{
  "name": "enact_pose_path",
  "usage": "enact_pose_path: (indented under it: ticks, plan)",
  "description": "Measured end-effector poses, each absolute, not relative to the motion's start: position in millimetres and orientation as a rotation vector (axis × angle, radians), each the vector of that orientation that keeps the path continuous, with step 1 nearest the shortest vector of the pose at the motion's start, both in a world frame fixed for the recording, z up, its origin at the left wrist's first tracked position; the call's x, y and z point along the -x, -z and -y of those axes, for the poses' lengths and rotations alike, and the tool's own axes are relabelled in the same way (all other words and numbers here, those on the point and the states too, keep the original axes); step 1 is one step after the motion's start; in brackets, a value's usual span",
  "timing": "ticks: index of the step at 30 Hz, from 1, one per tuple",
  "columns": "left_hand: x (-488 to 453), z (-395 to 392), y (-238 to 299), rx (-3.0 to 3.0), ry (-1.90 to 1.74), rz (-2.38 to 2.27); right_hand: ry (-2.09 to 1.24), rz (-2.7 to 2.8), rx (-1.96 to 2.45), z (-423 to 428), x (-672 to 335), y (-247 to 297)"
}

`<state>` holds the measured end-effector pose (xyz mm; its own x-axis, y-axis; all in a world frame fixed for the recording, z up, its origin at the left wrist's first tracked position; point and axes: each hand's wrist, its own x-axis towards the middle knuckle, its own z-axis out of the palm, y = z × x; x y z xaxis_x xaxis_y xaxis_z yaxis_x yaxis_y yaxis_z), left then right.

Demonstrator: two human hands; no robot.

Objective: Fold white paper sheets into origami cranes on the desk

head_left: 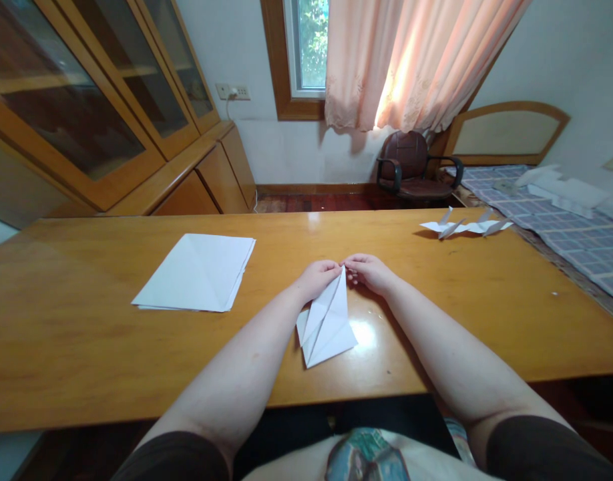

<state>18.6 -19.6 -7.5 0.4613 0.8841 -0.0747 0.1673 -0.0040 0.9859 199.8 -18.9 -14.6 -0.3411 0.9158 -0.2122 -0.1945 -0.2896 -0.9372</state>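
A partly folded sheet of white paper (329, 324) lies on the wooden table in front of me, its narrow tip pointing away and its wider, layered end towards me. Creases run along its length. My left hand (319, 277) is closed on the paper near the tip, with thumb and fingers pressed together. From the other side, my right hand (366, 272) pinches the very tip, its other fingers curled beside the paper. Both hands nearly meet there, and the fingertips partly hide the point of the fold.
A stack of white paper sheets (199, 274) lies to the left on the table (86, 347). Folded white paper figures (464, 226) stand near the far right edge. Beyond are a brown armchair (409, 164), a glass-fronted cabinet (151, 113) and a bed (551, 207).
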Motion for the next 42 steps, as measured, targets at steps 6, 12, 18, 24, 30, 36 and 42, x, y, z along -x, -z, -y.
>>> enact_pose_path:
  ticks: [6, 12, 18, 24, 30, 36, 42]
  plan:
    - [-18.5, 19.5, 7.6, -1.537, -0.724, -0.984, -1.626, 1.190, 1.101, 18.9, -197.2, 16.2]
    - [-18.8, 18.0, 8.7, -1.613, -0.724, -1.001, -1.536, 1.255, 1.170, 18.5, -195.6, 16.1]
    - [-18.5, 17.7, 7.8, -1.635, -0.724, -1.037, -1.520, 1.256, 1.192, 21.6, -192.3, 11.1]
    - [-20.0, 19.8, 8.2, -1.579, -0.743, -1.038, -1.447, 1.261, 1.255, 24.3, -185.7, 5.3]
    - [-24.0, 23.2, 4.9, -1.566, -0.699, -1.194, -1.415, 1.255, 1.288, 24.3, -183.7, 7.1]
    - [-23.4, 23.0, 3.6, -1.595, -0.723, -1.143, -1.556, 1.136, 1.144, 20.4, -190.0, 12.1]
    - [-22.3, 19.9, 8.0, -1.657, -0.718, -1.147, -1.543, 1.164, 1.192, 19.8, -192.5, 12.9]
